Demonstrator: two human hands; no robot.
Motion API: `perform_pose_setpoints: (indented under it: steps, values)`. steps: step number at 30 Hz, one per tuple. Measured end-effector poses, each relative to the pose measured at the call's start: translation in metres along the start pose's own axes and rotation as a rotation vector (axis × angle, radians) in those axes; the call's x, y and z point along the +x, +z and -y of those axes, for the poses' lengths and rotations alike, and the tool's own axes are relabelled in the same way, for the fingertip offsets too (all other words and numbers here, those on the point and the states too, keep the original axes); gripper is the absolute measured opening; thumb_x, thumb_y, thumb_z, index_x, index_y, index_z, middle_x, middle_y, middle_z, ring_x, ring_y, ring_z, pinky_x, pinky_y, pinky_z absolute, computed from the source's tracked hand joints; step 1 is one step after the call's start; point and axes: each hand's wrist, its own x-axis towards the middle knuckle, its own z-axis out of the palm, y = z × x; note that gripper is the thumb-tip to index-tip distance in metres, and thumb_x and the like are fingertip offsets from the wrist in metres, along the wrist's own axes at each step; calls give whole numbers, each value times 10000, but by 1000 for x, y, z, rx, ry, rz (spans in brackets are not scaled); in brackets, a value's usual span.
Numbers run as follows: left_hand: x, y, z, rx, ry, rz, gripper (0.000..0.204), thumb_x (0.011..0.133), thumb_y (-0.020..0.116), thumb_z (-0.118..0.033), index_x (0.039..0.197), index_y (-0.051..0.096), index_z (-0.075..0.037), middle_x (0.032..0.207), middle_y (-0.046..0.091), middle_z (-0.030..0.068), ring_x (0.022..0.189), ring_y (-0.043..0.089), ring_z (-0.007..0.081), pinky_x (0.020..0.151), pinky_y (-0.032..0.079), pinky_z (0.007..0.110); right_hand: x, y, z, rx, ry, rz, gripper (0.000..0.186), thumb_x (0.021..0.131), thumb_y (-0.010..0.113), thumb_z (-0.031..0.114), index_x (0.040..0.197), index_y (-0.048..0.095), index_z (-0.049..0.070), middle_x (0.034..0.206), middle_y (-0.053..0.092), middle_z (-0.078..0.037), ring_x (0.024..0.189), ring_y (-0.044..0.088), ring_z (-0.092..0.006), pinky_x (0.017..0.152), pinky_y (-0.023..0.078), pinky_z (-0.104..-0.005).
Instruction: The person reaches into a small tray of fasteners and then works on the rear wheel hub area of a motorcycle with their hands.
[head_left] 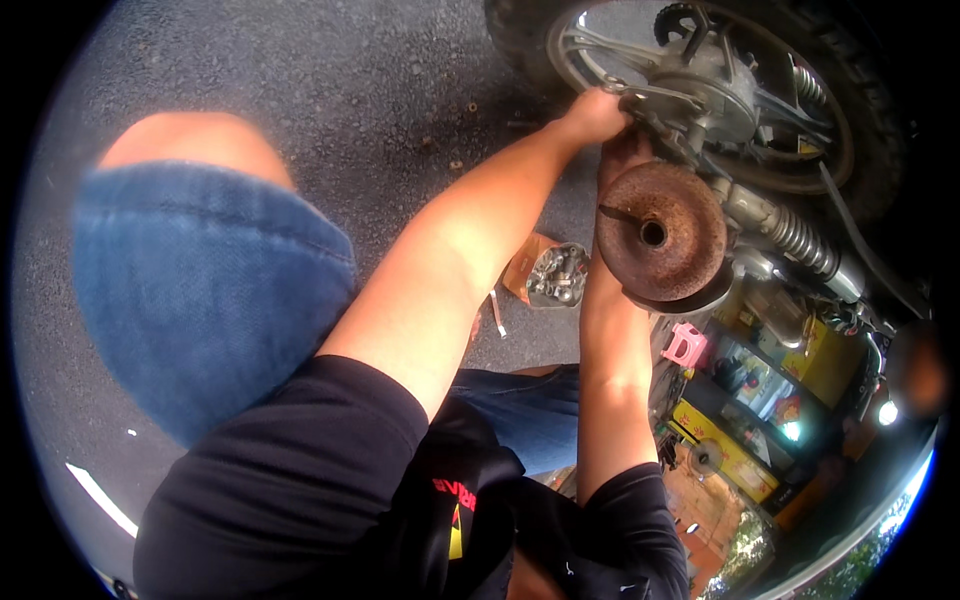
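Observation:
My left hand (599, 114) reaches up to the motorcycle's rear wheel hub (712, 92), closed in a fist beside a metal arm (660, 94) that runs along the hub. What lies inside the fist is hidden. Just below it, my right hand (625, 152) comes up behind the rusty round exhaust end (664, 232) and touches or nearly touches parts under the hub. Its fingers are mostly dark and covered, so their grip does not show. The exhaust end has a dark hole in its middle.
A tray of loose metal hardware (560, 276) sits on the asphalt between my arms. Several small parts lie near the tyre (860, 110). A coil-spring shock absorber (810, 238) runs along the bike's right side. A pink stool (685, 345) stands before a shop front.

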Motion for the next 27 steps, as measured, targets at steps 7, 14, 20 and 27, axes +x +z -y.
perform_pose_setpoints:
  steps: [7, 14, 20, 27]
  values:
    - [2, 1, 9, -123, -2, -53, 309, 723, 654, -144, 1016, 628, -52, 977, 637, 178, 947, 604, 318, 797, 473, 387, -18, -7, -22, -94, -1, -92, 256, 921, 477, 147, 1109, 529, -19, 1064, 584, -118, 964, 567, -205, 870, 456, -323]
    - [-5, -3, -14, -123, -125, -13, 338, 722, 681, -128, 1042, 620, -40, 1000, 636, 172, 968, 601, 301, 815, 467, 372, -28, 0, -31, 286, 243, -96, 265, 918, 489, 161, 1113, 527, -14, 1074, 581, -121, 979, 566, -213, 877, 452, -335]
    - [-14, -17, -4, -80, -139, -64, 385, 717, 692, -122, 1081, 599, -36, 1016, 631, 176, 980, 596, 305, 825, 463, 371, -32, 25, -45, 253, 304, -179, 242, 900, 525, 136, 1087, 540, -17, 1040, 593, -114, 950, 575, -222, 855, 464, -344]
    - [-6, -9, -3, -87, -105, -23, 376, 722, 688, -128, 1075, 602, -32, 1020, 630, 178, 977, 598, 307, 822, 465, 371, -9, -26, -41, -69, 226, -245, 202, 888, 532, 148, 1017, 553, -5, 926, 584, -85, 841, 564, -189, 767, 466, -331]
